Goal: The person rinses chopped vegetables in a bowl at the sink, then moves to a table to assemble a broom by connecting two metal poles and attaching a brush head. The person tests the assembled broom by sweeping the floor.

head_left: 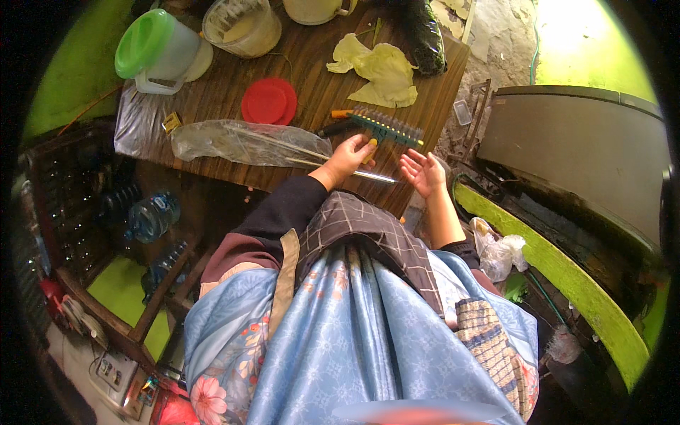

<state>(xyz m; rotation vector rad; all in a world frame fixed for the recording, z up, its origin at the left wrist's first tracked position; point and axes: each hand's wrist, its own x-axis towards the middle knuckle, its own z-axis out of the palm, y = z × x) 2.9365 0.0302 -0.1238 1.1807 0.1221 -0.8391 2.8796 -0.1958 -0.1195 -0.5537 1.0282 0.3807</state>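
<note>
Green brush-like tool (388, 131) could tip if your left fingers (363, 153), pinching it, slip. Your right fingers (416, 159) spread nearby

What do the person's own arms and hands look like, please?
The left hand and right hand are ungloved. The left sleeve is black toward its cuff and maroon higher up; the right sleeve, also black-ended, stops farther from its hand.

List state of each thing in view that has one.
Left hand: closed on the green bristled tool
Right hand: open, holding nothing
Green-lidded container: covered
Plastic tub: uncovered
Red disc: lying flat
Clear bag: rumpled, lying down
Pale leaf: loose, spread out
Blue bottle: on its side
</note>
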